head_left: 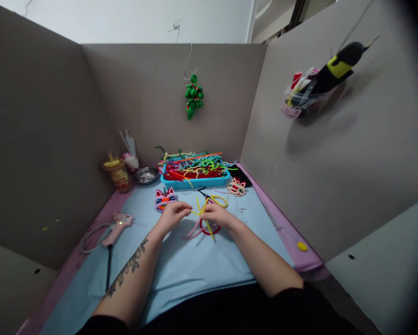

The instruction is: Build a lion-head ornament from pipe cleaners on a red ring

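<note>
Between finger and thumb, my left hand [176,214] pinches one end of a yellow pipe cleaner [196,212]. My right hand [216,215] is closed on the yellow pipe cleaners where they cross, with ends sticking out above and below the fingers. Under the right hand lie a red pipe cleaner ring [210,232] and pink pipe cleaners [194,231]. Just beyond it are scissors [220,201] with yellow handles. A purple and orange animal-face craft [165,199] sits behind my left hand.
A blue tray [195,184] heaped with coloured pipe cleaners stands at the back. To its left are a metal bowl [146,176] and a lidded cup [117,176]. A pink glue gun [117,229] lies left, a cream-and-red face craft [236,186] right. Grey panels [174,111] enclose the table.
</note>
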Action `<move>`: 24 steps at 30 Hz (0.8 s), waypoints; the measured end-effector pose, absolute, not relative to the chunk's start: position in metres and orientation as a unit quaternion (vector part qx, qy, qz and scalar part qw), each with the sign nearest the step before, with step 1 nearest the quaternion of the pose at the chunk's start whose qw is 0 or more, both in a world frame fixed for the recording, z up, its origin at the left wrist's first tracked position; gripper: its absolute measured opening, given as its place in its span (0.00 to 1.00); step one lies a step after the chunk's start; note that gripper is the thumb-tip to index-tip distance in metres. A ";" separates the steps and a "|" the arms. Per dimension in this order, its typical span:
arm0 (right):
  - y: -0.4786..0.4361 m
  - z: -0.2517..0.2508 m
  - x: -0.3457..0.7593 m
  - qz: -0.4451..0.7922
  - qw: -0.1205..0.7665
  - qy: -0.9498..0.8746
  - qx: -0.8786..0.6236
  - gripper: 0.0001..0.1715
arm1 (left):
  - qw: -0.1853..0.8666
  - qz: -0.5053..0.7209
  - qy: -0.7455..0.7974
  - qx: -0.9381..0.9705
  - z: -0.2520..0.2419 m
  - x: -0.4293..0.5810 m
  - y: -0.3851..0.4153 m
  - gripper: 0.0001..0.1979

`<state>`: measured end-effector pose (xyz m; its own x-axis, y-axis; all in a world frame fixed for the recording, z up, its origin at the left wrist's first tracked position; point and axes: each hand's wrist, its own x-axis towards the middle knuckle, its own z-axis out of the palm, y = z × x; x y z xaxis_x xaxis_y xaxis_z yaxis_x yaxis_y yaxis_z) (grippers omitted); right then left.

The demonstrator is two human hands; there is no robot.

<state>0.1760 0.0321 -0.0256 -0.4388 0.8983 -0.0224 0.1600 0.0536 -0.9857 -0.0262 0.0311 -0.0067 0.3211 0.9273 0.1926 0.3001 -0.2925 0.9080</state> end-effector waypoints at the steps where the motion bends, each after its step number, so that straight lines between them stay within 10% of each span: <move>1: 0.034 -0.027 0.176 0.528 0.367 -0.635 -0.428 0.10 | 0.424 0.418 0.434 0.677 -0.007 -0.026 0.031 0.15; 24: 0.043 -0.032 0.176 0.444 0.490 -0.590 -0.463 0.12 | 0.438 0.340 0.476 0.683 -0.014 -0.004 0.017 0.15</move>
